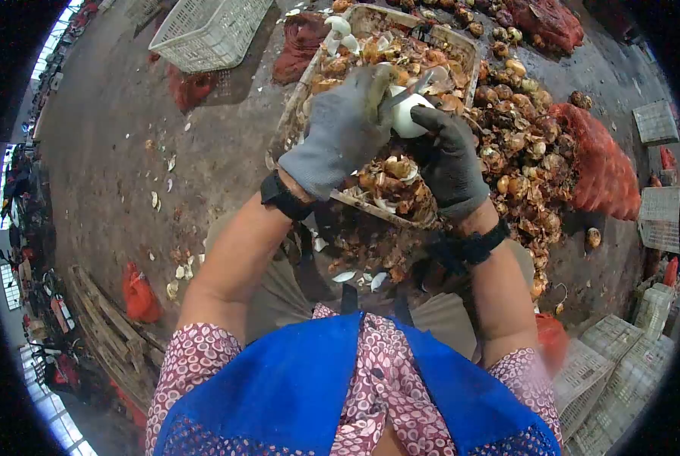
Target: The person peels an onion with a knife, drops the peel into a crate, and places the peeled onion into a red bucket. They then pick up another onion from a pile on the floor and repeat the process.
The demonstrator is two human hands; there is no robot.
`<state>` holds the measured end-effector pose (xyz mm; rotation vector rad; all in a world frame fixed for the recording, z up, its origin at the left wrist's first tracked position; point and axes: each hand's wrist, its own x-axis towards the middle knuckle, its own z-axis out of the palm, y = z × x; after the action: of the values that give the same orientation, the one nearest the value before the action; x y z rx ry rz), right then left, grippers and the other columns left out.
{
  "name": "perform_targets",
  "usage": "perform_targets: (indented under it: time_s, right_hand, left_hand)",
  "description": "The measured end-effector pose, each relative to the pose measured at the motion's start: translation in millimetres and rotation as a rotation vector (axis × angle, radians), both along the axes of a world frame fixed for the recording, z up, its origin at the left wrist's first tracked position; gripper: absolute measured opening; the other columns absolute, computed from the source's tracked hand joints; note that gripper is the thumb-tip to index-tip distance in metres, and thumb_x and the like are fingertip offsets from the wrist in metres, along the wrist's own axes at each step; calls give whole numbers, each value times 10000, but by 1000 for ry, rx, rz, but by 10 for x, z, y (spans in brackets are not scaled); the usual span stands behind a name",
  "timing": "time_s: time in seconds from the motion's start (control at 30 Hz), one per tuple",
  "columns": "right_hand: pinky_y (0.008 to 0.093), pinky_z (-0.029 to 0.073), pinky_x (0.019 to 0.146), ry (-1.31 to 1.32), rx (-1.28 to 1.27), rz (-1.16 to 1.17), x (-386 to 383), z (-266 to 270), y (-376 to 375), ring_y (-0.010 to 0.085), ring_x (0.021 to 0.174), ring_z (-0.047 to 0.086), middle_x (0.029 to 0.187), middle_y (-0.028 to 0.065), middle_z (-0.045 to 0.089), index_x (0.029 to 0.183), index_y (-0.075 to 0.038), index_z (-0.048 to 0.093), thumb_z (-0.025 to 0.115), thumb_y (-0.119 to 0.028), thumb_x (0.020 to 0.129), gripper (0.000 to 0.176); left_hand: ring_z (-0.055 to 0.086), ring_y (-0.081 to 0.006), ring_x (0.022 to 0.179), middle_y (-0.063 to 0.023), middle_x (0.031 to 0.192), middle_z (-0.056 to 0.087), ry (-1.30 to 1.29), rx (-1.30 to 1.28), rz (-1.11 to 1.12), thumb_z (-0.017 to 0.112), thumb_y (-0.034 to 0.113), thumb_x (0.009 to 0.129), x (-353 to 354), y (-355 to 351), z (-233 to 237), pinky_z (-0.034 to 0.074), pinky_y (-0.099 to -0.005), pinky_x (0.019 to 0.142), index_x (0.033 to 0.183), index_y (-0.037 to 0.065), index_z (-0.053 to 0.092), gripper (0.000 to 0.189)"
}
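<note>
Both hands wear grey gloves and meet over a crate (pixel 382 213) filled with onion skins and peelings. A peeled white onion (pixel 410 114) sits between them. My right hand (pixel 452 156) grips the onion from its right side, with fingers on its edge. My left hand (pixel 351 118) is closed around a small knife (pixel 412 90), whose blade lies over the top of the onion. The knife's handle is hidden in the left glove.
Unpeeled onions (pixel 518 144) are heaped right of the crate, beside a red mesh sack (pixel 602 167). A white plastic basket (pixel 211 34) stands at upper left. Wooden planks (pixel 108 327) lie at lower left, near a red bag (pixel 139 292). More baskets (pixel 610 342) are at lower right.
</note>
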<state>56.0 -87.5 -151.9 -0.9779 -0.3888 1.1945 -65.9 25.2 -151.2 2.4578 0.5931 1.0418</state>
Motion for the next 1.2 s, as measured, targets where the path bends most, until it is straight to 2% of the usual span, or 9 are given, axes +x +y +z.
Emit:
perform_targets:
  time_s: [0.23, 0.27, 0.3, 0.37, 0.43, 0.57, 0.77, 1.0, 1.2]
  right_hand:
    - [435, 532, 867, -460, 325, -9, 250, -479, -108, 338, 1018, 623, 1178, 187, 577, 1120, -68, 530, 580, -82, 864, 261]
    - [454, 522, 896, 480, 185, 208, 269, -76, -104, 331, 1065, 599, 1191, 166, 563, 1097, -77, 528, 581, -6, 854, 258]
    - [454, 522, 896, 477, 181, 199, 245, -99, -108, 331, 1065, 599, 1191, 166, 563, 1097, -77, 528, 581, -6, 854, 258]
    - [435, 535, 880, 0, 436, 5, 214, -234, -159, 327, 1053, 617, 1105, 132, 637, 1004, -115, 643, 580, -194, 876, 162]
    - [370, 515, 906, -125, 618, 58, 330, -147, -247, 249, 1102, 570, 1171, 95, 560, 1126, -55, 558, 703, 63, 745, 425]
    - [299, 520, 828, -1158, 331, -323, 672, 107, -736, 175, 921, 626, 985, 96, 643, 1022, -28, 628, 655, 103, 772, 283]
    - [355, 476, 953, -555, -74, -577, 546, 527, -3463, 220, 1069, 589, 1174, 112, 595, 1170, -21, 581, 596, -89, 866, 313]
    - [329, 410, 993, -943, -1078, -427, -181, 662, -4894, 195, 1139, 524, 1243, 94, 556, 1323, 3, 448, 602, -55, 759, 587]
    - [260, 472, 718, -1140, -1123, -499, 427, 836, -3730, 109, 804, 564, 890, 64, 638, 1083, -11, 614, 653, -204, 873, 288]
  left_hand:
    - [623, -338, 836, -177, 1012, 560, 203, 242, 251, 622, 202, 807, -121, 459, 12, 526, -423, 656, 1256, 59, 447, 502]
    - [615, -361, 906, -197, 1068, 580, 325, 190, 338, 593, 202, 840, -113, 464, 6, 528, -442, 693, 1264, 85, 457, 460]
    - [606, -383, 977, -216, 1123, 599, 450, 136, 421, 564, 203, 873, -97, 447, 25, 530, -462, 729, 1272, 111, 466, 421]
    - [591, -386, 1029, -223, 1150, 598, 462, 73, 371, 550, 242, 888, -76, 374, 58, 517, -468, 807, 1350, 112, 401, 502]
    - [581, -384, 1064, -214, 1221, 563, 601, 50, 360, 562, 299, 888, 21, 345, 38, 502, -445, 860, 1360, 115, 390, 536]
    - [615, -387, 984, -215, 1251, 539, 520, 22, 219, 583, 344, 884, 146, 237, -135, 517, -459, 806, 1392, 148, 352, 592]
    - [604, -419, 959, -249, 1098, 605, 444, 53, 24, 547, 331, 895, 113, 37, -18, 492, -496, 805, 1387, 67, 339, 597]
    - [586, -414, 1020, -230, 1204, 565, 337, 186, -46, 529, 315, 906, 38, -25, -344, 488, -480, 841, 1356, 74, 383, 531]
    - [595, -409, 1000, -232, 1192, 568, 424, 81, -66, 523, 300, 915, 3, -217, -237, 497, -481, 817, 1347, 89, 395, 497]
